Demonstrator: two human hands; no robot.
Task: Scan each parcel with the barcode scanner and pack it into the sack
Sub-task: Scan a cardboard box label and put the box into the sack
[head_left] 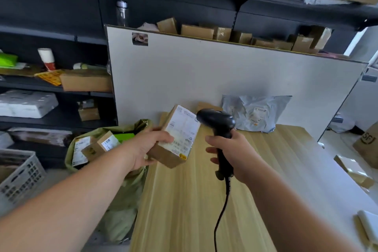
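Both forearms reach over the table, the left hand gripping a box (label up, tilted) above its left edge, the right hand clenched round the scanner, whose head sits just beside the label, while the sack at left holds parcels.

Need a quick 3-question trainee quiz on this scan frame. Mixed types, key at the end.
1. True or false: the right hand grips the scanner by its handle.
2. What does the left hand hold? A) a paper cup B) a labelled cardboard parcel C) nothing
3. Fill in: the green sack stands at the table's ____ side.

Key: 1 true; 2 B; 3 left.
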